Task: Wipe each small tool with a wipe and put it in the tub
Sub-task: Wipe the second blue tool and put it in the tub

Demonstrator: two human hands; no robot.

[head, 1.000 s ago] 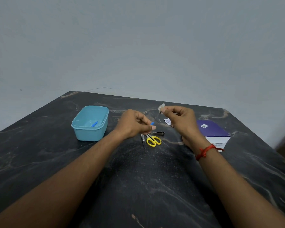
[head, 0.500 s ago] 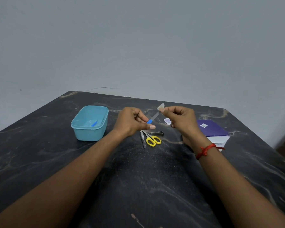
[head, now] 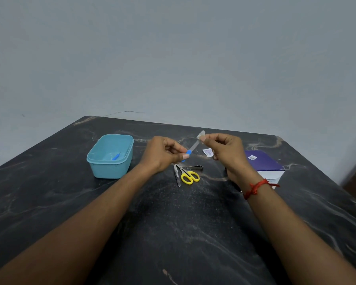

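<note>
1. Pinching the blue handle of a slim, flat nail file (head: 193, 148), the left hand (head: 162, 154) holds it above the dark marbled counter (head: 173, 233).
2. Right hand (head: 226, 151) fingers close a small white wipe (head: 201, 135) around the file's tip.
3. Rounded turquoise plastic tub (head: 110, 156) sits left, holding one blue tool (head: 116, 156).
4. Yellow-handled scissors (head: 188, 175) lie below the hands.

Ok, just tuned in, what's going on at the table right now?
A person is cleaning a blue-handled nail file: the left hand pinches its blue end while the right hand holds a small wipe at its tip. One blue tool already lies in the teal tub. Yellow scissors, a thin metal tool and nail clippers lie on the table, not yet in the tub.
</note>
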